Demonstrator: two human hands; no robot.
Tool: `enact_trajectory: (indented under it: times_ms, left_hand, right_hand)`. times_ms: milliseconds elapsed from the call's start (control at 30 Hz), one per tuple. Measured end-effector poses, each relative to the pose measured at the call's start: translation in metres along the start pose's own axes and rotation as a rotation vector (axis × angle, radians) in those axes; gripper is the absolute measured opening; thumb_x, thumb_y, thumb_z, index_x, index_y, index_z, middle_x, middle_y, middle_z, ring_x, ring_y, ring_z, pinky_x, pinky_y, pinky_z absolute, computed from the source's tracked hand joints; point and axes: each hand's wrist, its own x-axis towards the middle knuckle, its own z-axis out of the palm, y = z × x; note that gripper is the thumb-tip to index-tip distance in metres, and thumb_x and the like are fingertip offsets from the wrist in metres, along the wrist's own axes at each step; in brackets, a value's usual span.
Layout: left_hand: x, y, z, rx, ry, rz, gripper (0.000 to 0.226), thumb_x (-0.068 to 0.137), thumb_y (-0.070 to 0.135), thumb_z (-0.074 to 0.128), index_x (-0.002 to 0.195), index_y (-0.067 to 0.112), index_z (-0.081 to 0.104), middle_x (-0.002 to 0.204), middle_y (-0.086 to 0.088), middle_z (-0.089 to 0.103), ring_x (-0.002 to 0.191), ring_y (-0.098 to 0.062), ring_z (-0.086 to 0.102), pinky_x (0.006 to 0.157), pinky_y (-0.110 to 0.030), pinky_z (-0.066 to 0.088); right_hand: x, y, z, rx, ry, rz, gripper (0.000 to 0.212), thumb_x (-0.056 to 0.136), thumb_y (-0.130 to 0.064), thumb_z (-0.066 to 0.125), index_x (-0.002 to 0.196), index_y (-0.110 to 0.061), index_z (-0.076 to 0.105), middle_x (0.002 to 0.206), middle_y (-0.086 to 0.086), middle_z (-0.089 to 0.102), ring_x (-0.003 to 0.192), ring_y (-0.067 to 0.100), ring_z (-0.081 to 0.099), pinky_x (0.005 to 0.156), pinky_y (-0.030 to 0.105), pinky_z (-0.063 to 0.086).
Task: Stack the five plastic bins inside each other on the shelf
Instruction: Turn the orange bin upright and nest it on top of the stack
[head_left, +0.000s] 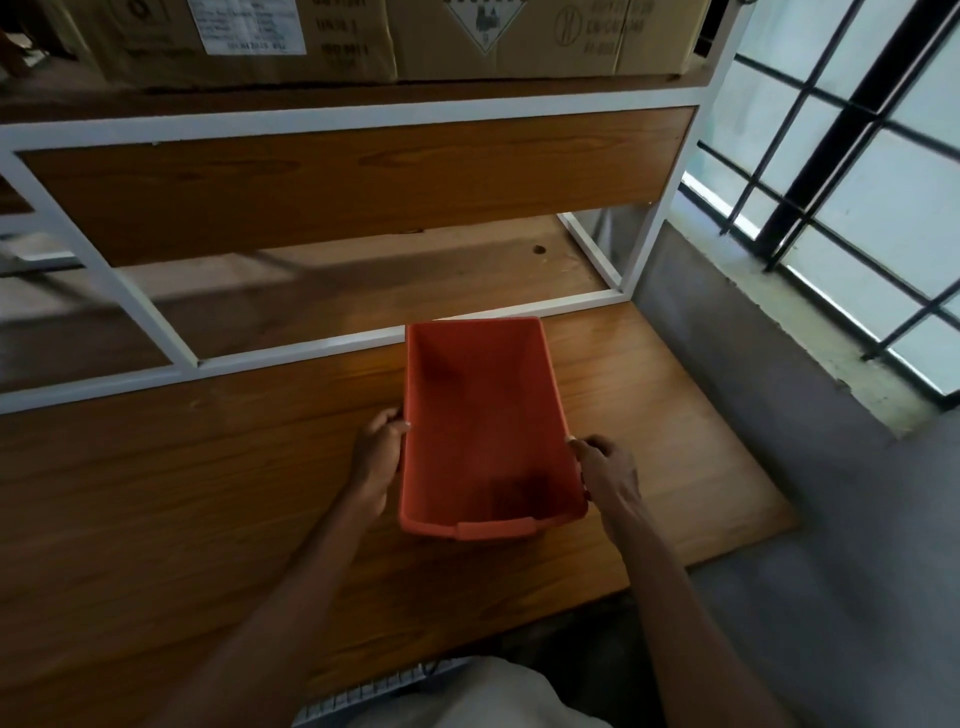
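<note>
Both hands are clamping the long rims of an orange rectangular plastic bin (483, 426): the left hand (376, 457) and the right hand (608, 473). The bin is sitting open-side up toward the right edge of the wooden tabletop (156, 493), its far end reaching the white metal shelf frame (311, 348), with bare wood lying on both sides.

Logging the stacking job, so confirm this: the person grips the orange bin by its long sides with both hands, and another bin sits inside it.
One thing is wrong. The head view shows the orange bin empty. The left hand and right hand do grip its long sides.
</note>
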Motion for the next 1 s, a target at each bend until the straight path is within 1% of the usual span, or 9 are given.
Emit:
enact_trajectory:
  times_ms: [133,233,367,433,500,633,800,900,1000]
  left_hand:
    - [0.004,-0.001,-0.011,-0.015,-0.004,-0.043,0.034,0.109,0.036,0.043,0.113,0.01,0.065,0.103,-0.014,0.074,0.087,-0.025,0.069,0.071,-0.035,0.049]
    - [0.006,0.001,-0.013,-0.011,-0.01,-0.041,0.032,0.109,0.037,0.043,0.113,0.015,0.066,0.105,-0.008,0.073,0.092,-0.023,0.07,0.071,-0.033,0.047]
    - [0.008,0.007,-0.015,0.036,-0.058,-0.013,0.033,0.109,0.038,0.042,0.115,0.02,0.068,0.106,-0.004,0.075,0.097,-0.021,0.071,0.072,-0.033,0.047]
    - [0.011,0.008,-0.015,0.061,-0.084,-0.011,0.035,0.108,0.04,0.043,0.126,0.021,0.067,0.113,-0.002,0.074,0.102,-0.019,0.07,0.073,-0.032,0.047]
    - [0.012,0.007,-0.014,0.076,-0.074,-0.029,0.044,0.107,0.041,0.045,0.146,0.023,0.056,0.124,0.0,0.07,0.108,-0.016,0.067,0.074,-0.03,0.047]
    - [0.009,0.008,-0.008,0.049,-0.034,-0.031,0.047,0.109,0.035,0.045,0.154,0.022,0.045,0.107,0.01,0.063,0.097,-0.009,0.063,0.071,-0.029,0.045]
    - [-0.012,0.011,-0.001,-0.017,0.053,-0.06,0.041,0.11,0.031,0.045,0.149,0.024,0.05,0.111,0.005,0.067,0.092,-0.01,0.061,0.07,-0.03,0.044]
    - [-0.026,0.007,-0.005,-0.091,0.118,-0.077,0.04,0.109,0.032,0.046,0.148,0.03,0.049,0.113,0.005,0.066,0.095,-0.011,0.063,0.072,-0.032,0.046]
    - [-0.047,-0.004,-0.02,-0.147,0.2,-0.116,0.026,0.104,0.04,0.049,0.128,0.042,0.058,0.117,0.002,0.07,0.103,-0.017,0.067,0.084,-0.039,0.053]
  right_hand:
    - [-0.002,-0.004,-0.002,-0.2,0.001,-0.131,0.056,0.101,-0.056,0.057,0.091,-0.001,0.07,0.084,0.018,0.073,0.076,0.035,0.073,0.071,0.052,0.062]
    - [0.002,-0.016,0.003,-0.219,-0.01,-0.146,0.041,0.106,-0.051,0.051,0.1,-0.017,0.073,0.091,0.003,0.075,0.084,0.022,0.071,0.071,0.04,0.055]
    - [0.006,-0.026,0.011,-0.133,-0.041,-0.105,0.034,0.106,-0.04,0.047,0.095,-0.022,0.074,0.084,0.001,0.073,0.076,0.02,0.064,0.066,0.035,0.045]
    - [0.007,-0.028,0.012,-0.089,-0.061,-0.086,0.031,0.106,-0.035,0.049,0.102,-0.022,0.076,0.092,0.006,0.076,0.08,0.021,0.067,0.067,0.035,0.046]
    - [0.006,-0.03,0.012,-0.05,-0.068,-0.075,0.029,0.104,-0.035,0.05,0.106,-0.025,0.077,0.099,0.008,0.079,0.084,0.022,0.069,0.068,0.036,0.049]
    - [0.005,-0.031,0.008,0.032,-0.136,-0.058,0.025,0.104,-0.033,0.052,0.111,-0.032,0.076,0.095,0.005,0.078,0.077,0.018,0.069,0.063,0.034,0.052]
    - [0.012,-0.031,0.001,0.071,-0.246,-0.029,0.022,0.106,-0.02,0.05,0.115,-0.02,0.071,0.082,-0.002,0.07,0.063,0.014,0.064,0.052,0.027,0.05]
    - [0.017,-0.032,-0.003,0.068,-0.318,-0.04,0.021,0.106,-0.021,0.051,0.115,-0.017,0.07,0.092,0.005,0.073,0.067,0.018,0.067,0.056,0.033,0.055]
    - [0.018,-0.034,0.002,0.066,-0.399,-0.056,0.022,0.109,-0.021,0.05,0.115,-0.016,0.071,0.101,0.018,0.073,0.076,0.029,0.068,0.065,0.041,0.057]
